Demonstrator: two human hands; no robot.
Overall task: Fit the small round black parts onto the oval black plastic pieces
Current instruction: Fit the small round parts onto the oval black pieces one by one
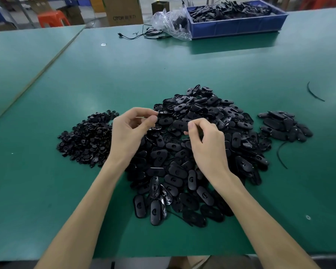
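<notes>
- Centre of the frame, on the green table (124, 74): a big heap of oval black pieces (202, 162), loose and overlapping, spreading toward the lower edge.
- Left of centre: a separate pile of small round black parts (85, 140), just beside the heap.
- Right of centre: a smaller pile of ovals (285, 126), apart from the heap, with a thin black strip (280, 156) below it.
- Left hand (130, 131): over the heap's left edge, fingers curled, thumb and forefinger tips close together. Cannot tell what it pinches, if anything.
- Right hand (206, 140): over the heap's middle, thumb and forefinger pinching the end of one oval piece (179, 124).
- Table surface: matte green, with a seam (47, 63) running diagonally at upper left.
- Upper right: a blue crate (241, 26) full of black parts stands on the table. A crumpled clear plastic bag (171, 22) sits against its left end, and a black cable (142, 34) lies beside the bag.
- Top edge, beyond the table: a cardboard box (124, 10), with a red stool (50, 17) at upper left.
</notes>
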